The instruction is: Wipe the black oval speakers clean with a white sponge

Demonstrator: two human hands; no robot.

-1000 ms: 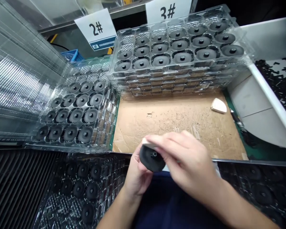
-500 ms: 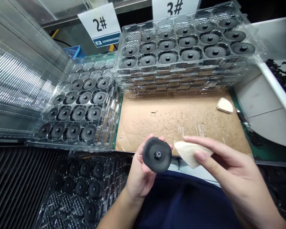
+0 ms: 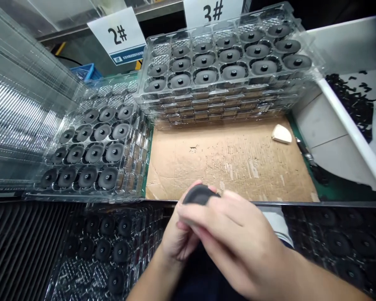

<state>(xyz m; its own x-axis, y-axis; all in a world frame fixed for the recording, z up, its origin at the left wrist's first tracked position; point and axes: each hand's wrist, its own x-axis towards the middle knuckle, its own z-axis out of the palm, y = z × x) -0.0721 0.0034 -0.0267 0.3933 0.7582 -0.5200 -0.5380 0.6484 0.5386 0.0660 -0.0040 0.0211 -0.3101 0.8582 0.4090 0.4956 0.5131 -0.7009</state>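
Note:
A round black disc part [image 3: 199,195] is held close to me at the near edge of the bench, with my left hand [image 3: 175,242] gripping it from below. My right hand [image 3: 232,238] lies over the disc with its fingers pressed together and hides most of it. The pale wedge-shaped pad that this hand carried a moment ago is hidden under the fingers. Only the disc's upper rim shows.
A brown cardboard sheet [image 3: 232,163] covers the bench middle, with a second pale wedge [image 3: 281,134] at its right. Clear trays of black discs stand at left [image 3: 90,146] and in a stack at the back [image 3: 225,62]. Signs read 2# [image 3: 116,35] and 3# [image 3: 212,10]. A white bin [image 3: 351,121] holds small black parts.
My right hand, which held the pale wedge apart from the disc, has moved left over the disc and covers it. The disc has tilted away from me.

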